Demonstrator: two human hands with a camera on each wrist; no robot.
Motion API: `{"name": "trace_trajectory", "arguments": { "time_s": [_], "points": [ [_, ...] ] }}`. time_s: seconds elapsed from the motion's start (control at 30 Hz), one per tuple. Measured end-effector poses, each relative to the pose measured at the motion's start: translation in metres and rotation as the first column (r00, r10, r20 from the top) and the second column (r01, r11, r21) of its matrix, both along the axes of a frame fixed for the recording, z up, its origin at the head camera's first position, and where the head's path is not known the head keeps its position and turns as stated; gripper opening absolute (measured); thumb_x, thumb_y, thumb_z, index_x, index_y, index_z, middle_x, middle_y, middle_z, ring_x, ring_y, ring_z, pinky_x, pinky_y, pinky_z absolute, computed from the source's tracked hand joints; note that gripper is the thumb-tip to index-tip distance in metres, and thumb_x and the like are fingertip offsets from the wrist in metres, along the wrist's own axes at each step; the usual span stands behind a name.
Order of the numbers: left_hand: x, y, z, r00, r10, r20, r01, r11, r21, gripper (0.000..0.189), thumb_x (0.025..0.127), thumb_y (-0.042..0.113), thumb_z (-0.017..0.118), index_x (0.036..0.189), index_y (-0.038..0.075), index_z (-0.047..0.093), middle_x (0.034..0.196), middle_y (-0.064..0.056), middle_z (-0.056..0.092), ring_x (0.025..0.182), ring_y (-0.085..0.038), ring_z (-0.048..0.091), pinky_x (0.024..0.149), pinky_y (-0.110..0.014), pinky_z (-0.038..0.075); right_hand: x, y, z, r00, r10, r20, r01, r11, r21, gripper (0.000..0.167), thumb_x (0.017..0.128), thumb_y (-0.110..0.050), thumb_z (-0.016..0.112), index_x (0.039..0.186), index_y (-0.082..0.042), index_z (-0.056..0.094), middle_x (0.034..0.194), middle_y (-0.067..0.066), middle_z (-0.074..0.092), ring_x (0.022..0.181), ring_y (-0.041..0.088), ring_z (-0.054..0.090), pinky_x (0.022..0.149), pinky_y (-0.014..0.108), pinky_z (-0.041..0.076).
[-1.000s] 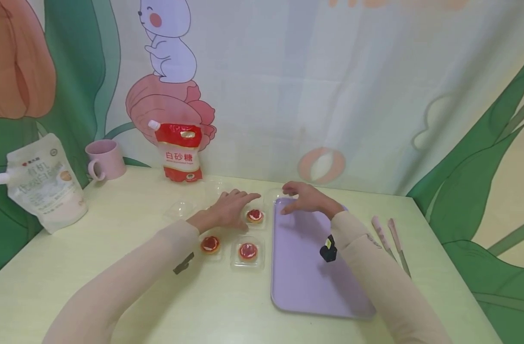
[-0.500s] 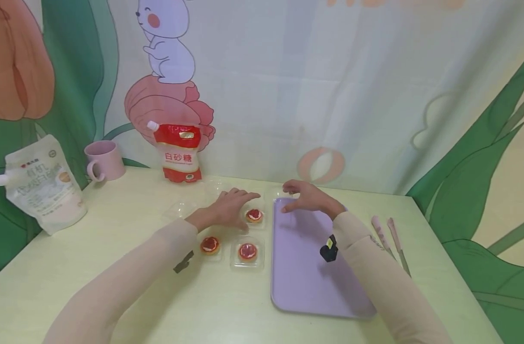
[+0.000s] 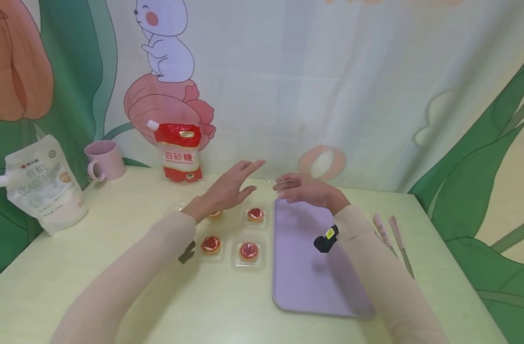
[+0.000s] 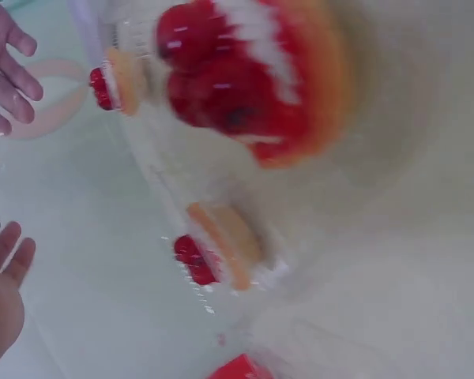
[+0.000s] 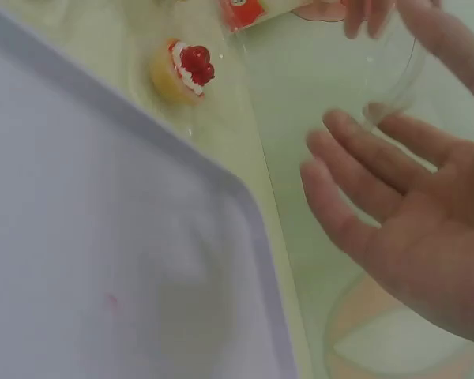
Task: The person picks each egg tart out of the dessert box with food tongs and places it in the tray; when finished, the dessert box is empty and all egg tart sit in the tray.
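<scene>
Several small tarts with red topping and white cream sit in clear plastic boxes on the table: a front right tart (image 3: pixel 248 251), a front left tart (image 3: pixel 211 244), a back right tart (image 3: pixel 255 214) and one partly behind the left wrist. My left hand (image 3: pixel 227 187) hovers above the back boxes, fingers stretched and thumb apart, holding nothing. My right hand (image 3: pixel 307 188) is raised over the far left corner of the purple tray (image 3: pixel 305 267). Between its thumb and fingers it holds a thin clear plastic lid (image 5: pixel 407 83), hard to make out.
Two pink-handled knives (image 3: pixel 397 234) lie right of the tray. A red sugar pouch (image 3: pixel 182 153) stands at the back, with a pink mug (image 3: pixel 105 160) and a white pouch (image 3: pixel 47 184) farther left. A printed curtain (image 3: pixel 352 95) hangs behind the table.
Both hands have risen. The left hand has moved up and away from the back right box, its fingers straighter. The right hand has lifted slightly with the clear lid.
</scene>
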State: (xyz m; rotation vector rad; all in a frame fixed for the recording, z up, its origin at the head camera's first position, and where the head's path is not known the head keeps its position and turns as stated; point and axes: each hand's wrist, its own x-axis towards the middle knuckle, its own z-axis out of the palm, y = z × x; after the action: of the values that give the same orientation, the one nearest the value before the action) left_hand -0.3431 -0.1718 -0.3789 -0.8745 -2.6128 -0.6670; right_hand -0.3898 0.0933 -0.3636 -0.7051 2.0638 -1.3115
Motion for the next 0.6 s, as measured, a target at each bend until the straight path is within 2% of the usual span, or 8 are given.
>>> {"name": "trace_trajectory", "arguments": {
  "time_s": [0.1, 0.27, 0.43, 0.6],
  "points": [
    [-0.003, 0.006, 0.003, 0.991, -0.068, -0.113, 0.067, 0.998, -0.016, 0.069, 0.095, 0.013, 0.067, 0.155, 0.02, 0.032, 0.133, -0.014, 0.055, 0.116, -0.028, 0.058, 0.1, -0.042, 0.052, 0.001, -0.001, -0.001, 0.993, 0.029, 0.112, -0.019, 0.996, -0.088, 0.058, 0.098, -0.013, 0.06, 0.15, -0.004, 0.036, 0.153, 0.025, 0.042, 0.139, 0.04, 0.046, 0.112, 0.047, 0.043],
    [-0.006, 0.012, 0.006, 0.979, -0.135, -0.152, 0.134, 0.991, -0.015, 0.063, 0.097, 0.005, 0.061, 0.153, 0.016, 0.036, 0.126, -0.015, 0.057, 0.099, -0.028, 0.065, 0.091, -0.04, 0.056, 0.003, -0.004, -0.004, 0.969, 0.037, 0.245, 0.016, 0.977, -0.213, 0.049, 0.105, -0.018, 0.048, 0.149, -0.001, 0.037, 0.144, 0.024, 0.054, 0.126, 0.029, 0.062, 0.105, 0.04, 0.049],
    [-0.007, 0.014, 0.009, 0.979, -0.113, -0.168, 0.111, 0.994, -0.02, 0.06, 0.096, -0.001, 0.058, 0.151, 0.016, 0.04, 0.111, -0.015, 0.061, 0.073, -0.024, 0.061, 0.075, -0.035, 0.057, 0.002, -0.004, -0.008, 0.947, 0.06, 0.315, 0.034, 0.958, -0.286, 0.058, 0.106, -0.032, 0.046, 0.15, 0.003, 0.034, 0.134, 0.021, 0.063, 0.114, 0.024, 0.069, 0.101, 0.037, 0.052],
    [-0.008, 0.014, 0.009, 0.987, -0.066, -0.147, 0.064, 0.998, -0.02, 0.061, 0.096, -0.001, 0.06, 0.152, 0.017, 0.042, 0.095, -0.012, 0.061, 0.071, -0.021, 0.055, 0.07, -0.03, 0.052, 0.0, -0.006, -0.015, 0.933, 0.069, 0.353, 0.042, 0.954, -0.298, 0.074, 0.103, -0.049, 0.046, 0.151, 0.005, 0.031, 0.126, 0.017, 0.068, 0.112, 0.024, 0.07, 0.101, 0.036, 0.052]
  ]
}}
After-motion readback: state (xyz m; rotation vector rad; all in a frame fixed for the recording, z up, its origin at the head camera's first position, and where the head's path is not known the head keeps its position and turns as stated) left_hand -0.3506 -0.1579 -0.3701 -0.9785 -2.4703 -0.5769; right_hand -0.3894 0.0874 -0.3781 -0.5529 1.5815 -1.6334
